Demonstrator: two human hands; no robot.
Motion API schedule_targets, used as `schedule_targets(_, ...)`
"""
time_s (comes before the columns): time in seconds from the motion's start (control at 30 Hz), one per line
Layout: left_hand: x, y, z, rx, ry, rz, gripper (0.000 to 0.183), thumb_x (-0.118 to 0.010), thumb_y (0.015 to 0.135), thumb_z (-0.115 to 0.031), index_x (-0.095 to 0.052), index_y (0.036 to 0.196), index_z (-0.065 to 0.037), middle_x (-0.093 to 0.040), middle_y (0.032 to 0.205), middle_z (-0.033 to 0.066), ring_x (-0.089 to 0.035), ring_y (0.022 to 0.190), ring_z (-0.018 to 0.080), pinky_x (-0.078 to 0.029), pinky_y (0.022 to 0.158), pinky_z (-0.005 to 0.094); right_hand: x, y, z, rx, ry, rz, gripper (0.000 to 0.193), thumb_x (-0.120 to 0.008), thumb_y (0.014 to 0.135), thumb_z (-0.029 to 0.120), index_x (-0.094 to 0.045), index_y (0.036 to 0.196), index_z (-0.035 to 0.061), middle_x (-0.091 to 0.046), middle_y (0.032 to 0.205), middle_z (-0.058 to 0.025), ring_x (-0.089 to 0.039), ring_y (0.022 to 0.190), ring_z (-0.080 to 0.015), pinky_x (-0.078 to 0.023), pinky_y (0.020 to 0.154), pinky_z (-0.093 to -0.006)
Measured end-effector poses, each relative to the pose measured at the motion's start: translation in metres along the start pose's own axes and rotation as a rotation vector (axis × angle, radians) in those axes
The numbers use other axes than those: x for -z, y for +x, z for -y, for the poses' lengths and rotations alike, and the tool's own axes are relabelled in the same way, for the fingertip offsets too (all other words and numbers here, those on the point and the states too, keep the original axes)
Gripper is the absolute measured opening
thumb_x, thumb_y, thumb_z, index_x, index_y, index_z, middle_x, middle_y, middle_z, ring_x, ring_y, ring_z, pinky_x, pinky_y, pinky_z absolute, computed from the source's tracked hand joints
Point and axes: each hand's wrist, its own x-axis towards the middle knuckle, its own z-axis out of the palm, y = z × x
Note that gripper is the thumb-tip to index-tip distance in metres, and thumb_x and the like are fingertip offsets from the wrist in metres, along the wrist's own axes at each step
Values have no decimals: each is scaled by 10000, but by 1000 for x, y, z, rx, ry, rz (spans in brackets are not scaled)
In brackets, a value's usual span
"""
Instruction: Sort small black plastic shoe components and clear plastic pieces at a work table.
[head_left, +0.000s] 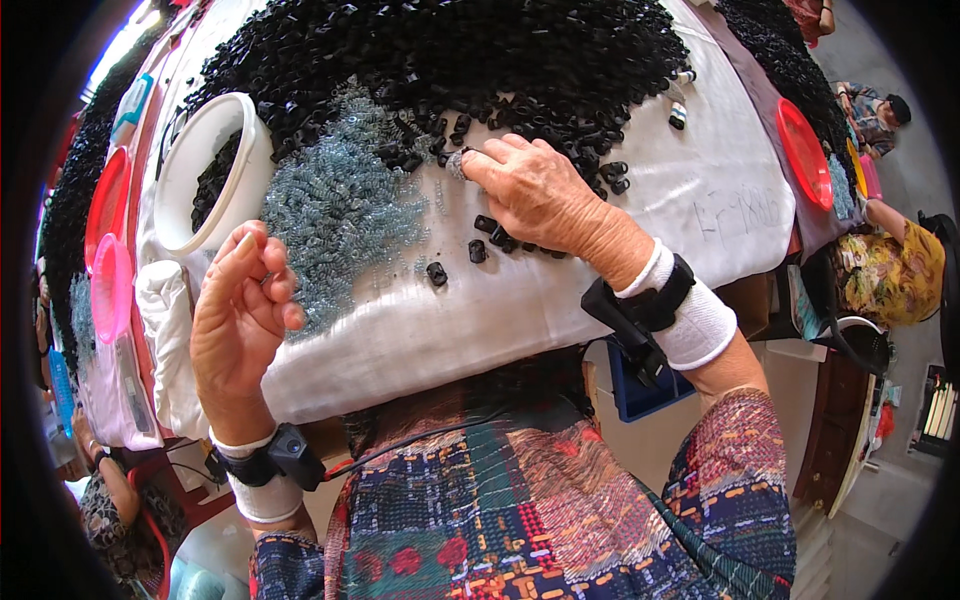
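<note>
Left hand [238, 315]: grip half-curled, contents unclear | right hand [530, 190]: grip state can't tell | springs [340, 220]: toward counter's [520, 315] near-left corner | black parts [430, 70]: toward far edge | risk: heaps touch, stray sweep mixes them

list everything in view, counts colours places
small plastic parts: countless, black, far side
small translucent pieces: countless, bluish, left of centre
draped table: one, white, centre
round plastic tub: one, white, left
round basins: three or more, red or pink, both sides
rectangular tray: one, blue, below table
people: at least three, patterned clothes, edges
strapped devices: two, black, wrists
patterned garment: one, multicoloured, bottom
left hand: one, near tub
right hand: one, near parts
</note>
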Motion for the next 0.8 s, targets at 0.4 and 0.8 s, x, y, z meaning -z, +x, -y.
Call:
schedule_targets(0.4, -4, 3, 3, -2, 27, 6, 153, -483, 973, -178, -480, 1070, -60, -529, 852, 48, -566, 689, 114, -555, 506, 275, -2, 3, -3, 54, 83, -109, 245, -597, 738, 22, -556, 980, 35, -553, 869, -105, -570, 879, -278, -493, 737, -376)
schedule_targets(0.8, -2, -5, 23, 81, -55, -6, 117, -547, 936, -143, -548, 1003, -46, -616, 837, 87, -626, 665, 154, -567, 518, 312, 17, -11, -11, -65, 411, -230, 166, -566, 757, -52, -584, 918, -13, -586, 828, -145, -569, 801, -314, -473, 702, -383)
